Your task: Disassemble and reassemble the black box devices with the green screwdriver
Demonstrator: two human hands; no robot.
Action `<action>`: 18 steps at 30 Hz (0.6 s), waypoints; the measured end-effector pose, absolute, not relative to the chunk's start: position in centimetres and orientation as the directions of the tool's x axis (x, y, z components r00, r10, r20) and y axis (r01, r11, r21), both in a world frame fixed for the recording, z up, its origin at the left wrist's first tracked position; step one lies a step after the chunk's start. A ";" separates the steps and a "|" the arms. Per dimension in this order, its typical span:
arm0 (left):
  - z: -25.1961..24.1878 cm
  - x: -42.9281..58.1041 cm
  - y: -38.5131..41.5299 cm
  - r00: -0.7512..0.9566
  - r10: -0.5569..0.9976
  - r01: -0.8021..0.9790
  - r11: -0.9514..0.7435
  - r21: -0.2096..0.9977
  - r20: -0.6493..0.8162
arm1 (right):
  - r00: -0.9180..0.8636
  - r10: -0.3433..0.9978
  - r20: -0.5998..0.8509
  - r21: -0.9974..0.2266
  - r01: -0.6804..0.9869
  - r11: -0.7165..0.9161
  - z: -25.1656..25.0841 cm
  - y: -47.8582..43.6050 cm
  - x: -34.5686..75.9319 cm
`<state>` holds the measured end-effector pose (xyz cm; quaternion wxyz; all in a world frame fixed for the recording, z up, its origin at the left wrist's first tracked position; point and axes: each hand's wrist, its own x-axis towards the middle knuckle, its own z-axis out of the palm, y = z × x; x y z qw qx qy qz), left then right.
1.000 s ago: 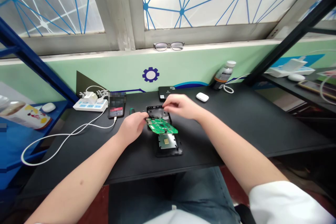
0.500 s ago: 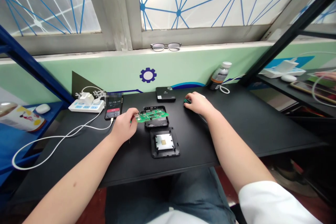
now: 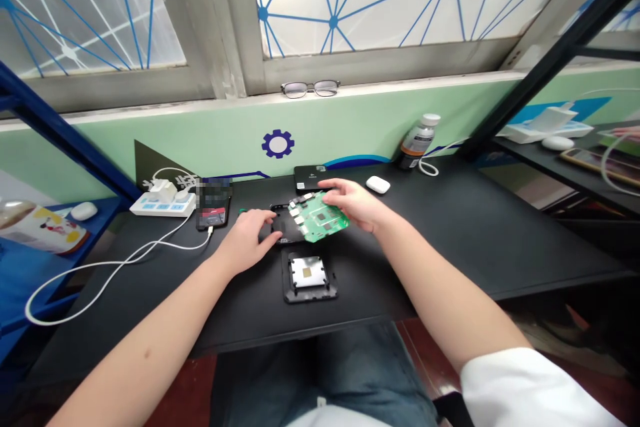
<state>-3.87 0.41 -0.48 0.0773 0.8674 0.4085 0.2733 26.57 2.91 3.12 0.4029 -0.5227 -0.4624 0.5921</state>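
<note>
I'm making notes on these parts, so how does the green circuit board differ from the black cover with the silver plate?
The circuit board is green, while the cover is black around its silver plate. The board is held at a slant by the right hand; the cover lies flat on the desk, untouched. The board has pale connectors along one edge, whereas the cover's plate bears a tan square.
</note>
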 end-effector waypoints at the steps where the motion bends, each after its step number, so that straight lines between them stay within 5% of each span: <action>1: -0.2 -4.0 0.5 0.549 0.742 0.674 -0.665 0.322 0.385 | -0.065 0.975 -0.211 -0.976 0.068 -0.206 3.3 3.3 27.7; 7: 0.4 -4.8 0.7 0.619 0.749 0.700 -0.663 0.266 0.238 | 0.040 0.984 -0.172 -0.865 0.471 -0.171 3.0 4.8 31.6; 18: -0.7 -4.1 1.1 0.590 0.780 0.736 -0.626 0.257 0.210 | 0.039 0.995 -0.093 -0.779 0.620 -0.097 1.7 5.4 31.0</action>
